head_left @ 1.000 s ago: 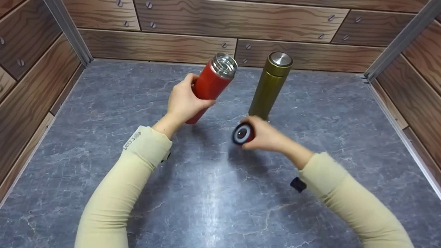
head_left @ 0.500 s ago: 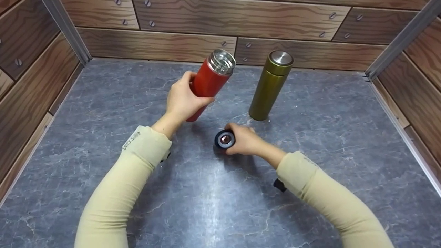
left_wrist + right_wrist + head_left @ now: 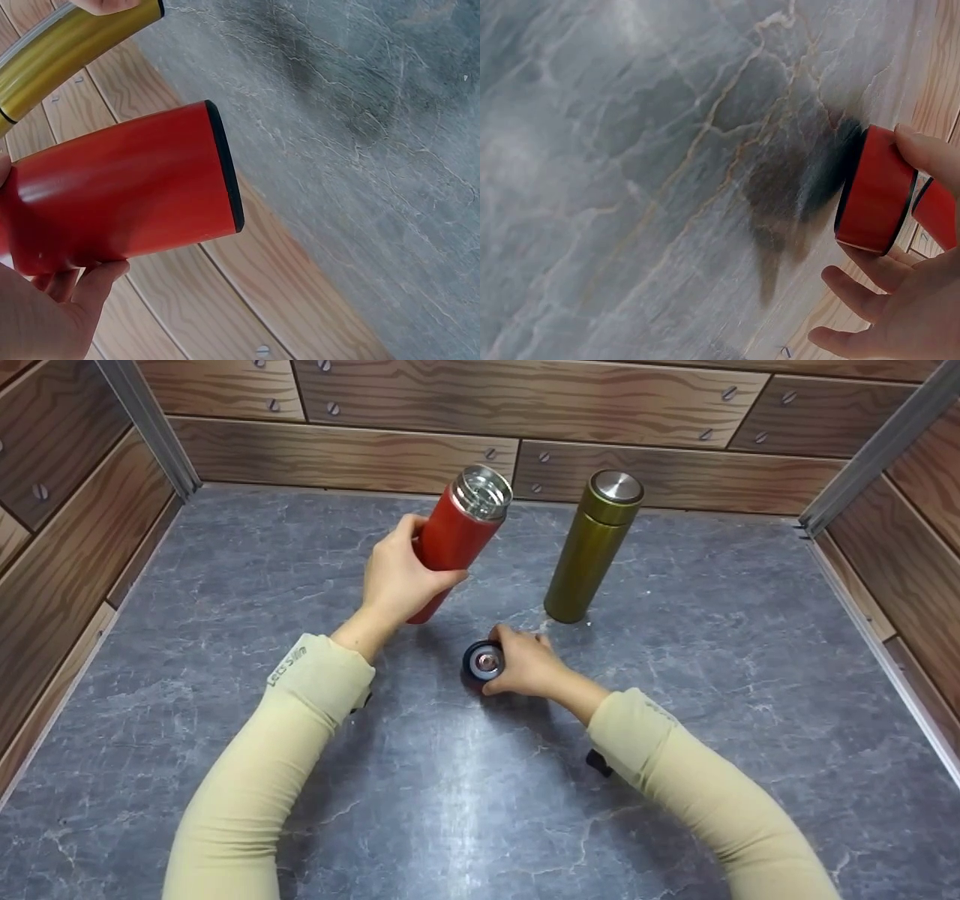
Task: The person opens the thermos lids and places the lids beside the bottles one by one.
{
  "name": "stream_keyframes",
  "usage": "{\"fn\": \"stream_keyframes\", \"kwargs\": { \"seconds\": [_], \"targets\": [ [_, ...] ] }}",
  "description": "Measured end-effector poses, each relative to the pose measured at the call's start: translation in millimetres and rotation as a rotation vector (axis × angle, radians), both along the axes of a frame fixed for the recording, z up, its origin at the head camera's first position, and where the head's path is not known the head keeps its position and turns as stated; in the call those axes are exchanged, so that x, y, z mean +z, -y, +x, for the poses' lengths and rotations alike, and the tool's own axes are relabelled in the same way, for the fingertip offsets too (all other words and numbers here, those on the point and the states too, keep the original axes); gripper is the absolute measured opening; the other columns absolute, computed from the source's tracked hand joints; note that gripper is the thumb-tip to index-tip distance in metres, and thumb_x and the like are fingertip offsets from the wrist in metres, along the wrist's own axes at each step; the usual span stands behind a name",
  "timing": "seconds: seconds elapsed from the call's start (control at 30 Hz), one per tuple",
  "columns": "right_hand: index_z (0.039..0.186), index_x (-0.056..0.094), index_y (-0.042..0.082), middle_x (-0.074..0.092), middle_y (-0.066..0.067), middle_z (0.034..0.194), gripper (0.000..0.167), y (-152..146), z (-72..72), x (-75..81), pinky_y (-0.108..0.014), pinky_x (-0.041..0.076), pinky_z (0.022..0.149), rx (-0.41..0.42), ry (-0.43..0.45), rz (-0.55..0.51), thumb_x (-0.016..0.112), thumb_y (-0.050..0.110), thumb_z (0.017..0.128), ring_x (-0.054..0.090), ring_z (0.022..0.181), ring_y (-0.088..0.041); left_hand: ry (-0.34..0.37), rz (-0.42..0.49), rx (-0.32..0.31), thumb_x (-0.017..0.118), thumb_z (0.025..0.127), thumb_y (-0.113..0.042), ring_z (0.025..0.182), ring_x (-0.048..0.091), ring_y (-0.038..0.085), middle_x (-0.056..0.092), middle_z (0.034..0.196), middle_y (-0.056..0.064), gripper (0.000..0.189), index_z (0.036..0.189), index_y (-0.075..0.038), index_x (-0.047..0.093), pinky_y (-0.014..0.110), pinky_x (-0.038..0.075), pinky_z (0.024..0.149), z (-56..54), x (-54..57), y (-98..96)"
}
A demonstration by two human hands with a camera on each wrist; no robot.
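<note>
My left hand [image 3: 397, 577] grips a red thermos [image 3: 457, 536] round its body, with thumb and fingers on opposite sides. The thermos has no lid on, so its shiny steel mouth faces up. Its black-edged base shows in the left wrist view, where the red body [image 3: 127, 191] lies across the picture. My right hand [image 3: 525, 664] holds a short red lid [image 3: 484, 661] by its side, front right of the thermos. The lid's underside, with a dark rim and a pale ring, faces up. In the right wrist view the lid [image 3: 874, 191] is right at the tabletop.
An olive-green thermos [image 3: 589, 555] with a steel-topped lid stands upright behind my right hand. The grey marbled tabletop [image 3: 712, 645] is bounded by wood-print walls [image 3: 412, 397] at the back and both sides, with metal corner posts [image 3: 146, 427].
My right hand has moved left and slightly down with the lid, away from the front of the green thermos, and has slowed. My left hand and the red thermos have barely shifted.
</note>
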State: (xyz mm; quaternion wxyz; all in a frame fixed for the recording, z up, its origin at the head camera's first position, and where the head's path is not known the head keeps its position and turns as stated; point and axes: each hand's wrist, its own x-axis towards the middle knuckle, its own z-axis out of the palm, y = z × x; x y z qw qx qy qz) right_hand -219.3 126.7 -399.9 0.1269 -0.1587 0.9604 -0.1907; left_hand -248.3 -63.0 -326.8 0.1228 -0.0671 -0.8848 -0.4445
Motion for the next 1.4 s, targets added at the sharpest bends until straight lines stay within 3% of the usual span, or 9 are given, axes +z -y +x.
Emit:
{"fn": "stream_keyframes", "kwargs": {
  "seconds": [0.2,0.4,0.53,0.83,1.07,1.4],
  "targets": [
    [0.122,0.045,0.004,0.059,-0.016,0.119,0.074,-0.2,0.4,0.1,-0.052,0.029,0.101,0.015,0.003,0.031,0.084,0.027,0.063,0.052,0.115,-0.035,0.000,0.000,0.001,0.077,0.072,-0.032,0.101,0.060,0.019,0.063,0.115,0.004,0.060,0.122,-0.012,0.051,0.034,0.048,0.090,-0.5,1.2,-0.1],
    [0.135,0.040,0.005,0.047,-0.017,0.136,0.087,-6.0,0.8,5.9,-0.056,0.026,0.104,0.040,0.016,0.055,0.078,0.044,0.068,0.039,0.129,-0.036,0.000,-0.045,0.037,0.077,0.072,-0.037,0.105,0.056,0.020,0.063,0.119,0.004,0.063,0.125,-0.014,0.052,0.037,0.046,0.091,-0.9,-0.7,0.2],
    [0.136,0.042,0.005,0.046,-0.016,0.136,0.084,-15.8,0.6,12.8,-0.057,0.025,0.105,0.027,-0.001,0.035,0.073,0.050,0.072,0.037,0.130,-0.036,-0.003,-0.076,0.065,0.077,0.071,-0.041,0.107,0.052,0.020,0.060,0.119,0.004,0.065,0.125,-0.014,0.053,0.037,0.044,0.090,-1.5,-0.8,-1.6],
    [0.129,0.050,0.004,0.052,-0.019,0.125,0.070,-43.6,-2.9,25.4,-0.054,0.031,0.099,-0.023,-0.030,0.016,0.069,0.045,0.076,0.043,0.119,-0.037,0.070,0.104,0.011,0.078,0.071,-0.036,0.104,0.054,0.017,0.052,0.115,0.006,0.064,0.124,-0.012,0.051,0.030,0.049,0.088,-7.6,-1.6,-11.1],
    [0.128,0.051,0.004,0.053,-0.020,0.125,0.064,-61.2,-5.3,29.3,-0.055,0.030,0.101,-0.074,-0.023,0.001,0.069,0.041,0.078,0.044,0.118,-0.037,0.052,0.147,-0.046,0.080,0.072,-0.029,0.107,0.053,0.021,0.053,0.117,0.010,0.063,0.124,-0.006,0.052,0.031,0.048,0.091,-20.1,-5.7,-22.4],
    [0.126,0.052,0.002,0.053,-0.020,0.127,0.059,-74.7,-5.9,34.6,-0.056,0.028,0.102,-0.111,-0.005,0.015,0.067,0.037,0.081,0.043,0.120,-0.037,0.108,0.190,-0.121,0.077,0.076,-0.021,0.117,0.051,0.024,0.048,0.123,0.014,0.064,0.130,-0.002,0.047,0.032,0.045,0.098,-33.2,-17.3,-29.5]
  ]
}}
